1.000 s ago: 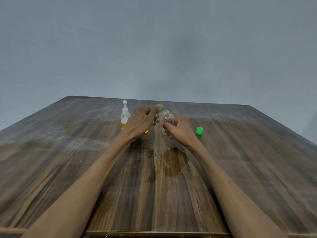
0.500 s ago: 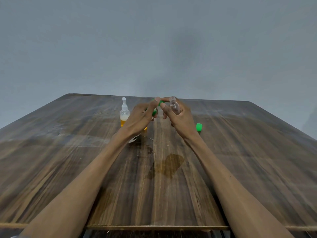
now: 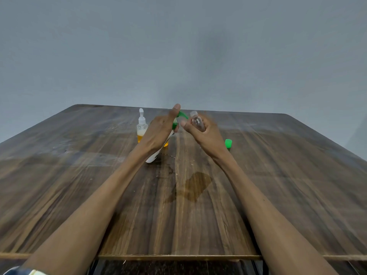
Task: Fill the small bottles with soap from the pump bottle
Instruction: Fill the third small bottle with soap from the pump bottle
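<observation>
i judge one small spray bottle [image 3: 142,127] left of the pump bottle [image 3: 156,155] already holds soap, while my right hand [image 3: 204,133] grips an empty small bottle [image 3: 196,122] at its green spout [image 3: 182,115], my left hand [image 3: 158,133] wrapped round the pump bottle, thumb raised.

Bare forearms, one cuff at the frame's edge

Both forearms are uncovered; a dark blue and cream striped fabric sleeve cuff [image 3: 23,271] shows at the left arm's lower edge.
</observation>
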